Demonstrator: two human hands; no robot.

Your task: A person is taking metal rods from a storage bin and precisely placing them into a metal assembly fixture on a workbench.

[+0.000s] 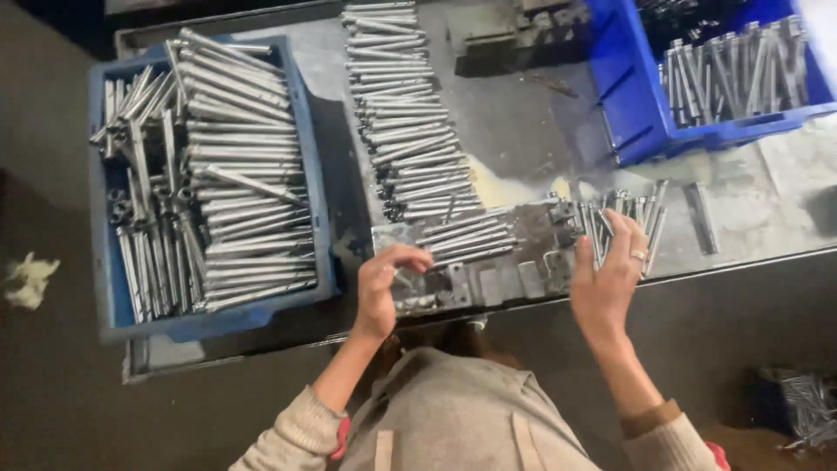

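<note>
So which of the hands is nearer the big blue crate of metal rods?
Left. The left hand is just beside the blue crate; the right hand is farther off, on loose rods.

Two blue crates hold metal rods: one crate (105, 288) at the left, piled too thick to count, and another crate (632, 105) at the upper right (its rods stand on end). One long row of rods (405, 122) lies on the one metal table (523, 139). Two hands show, the left hand (379, 288) and the right hand (606, 279). One white rag (28, 279) lies on the floor.
</note>
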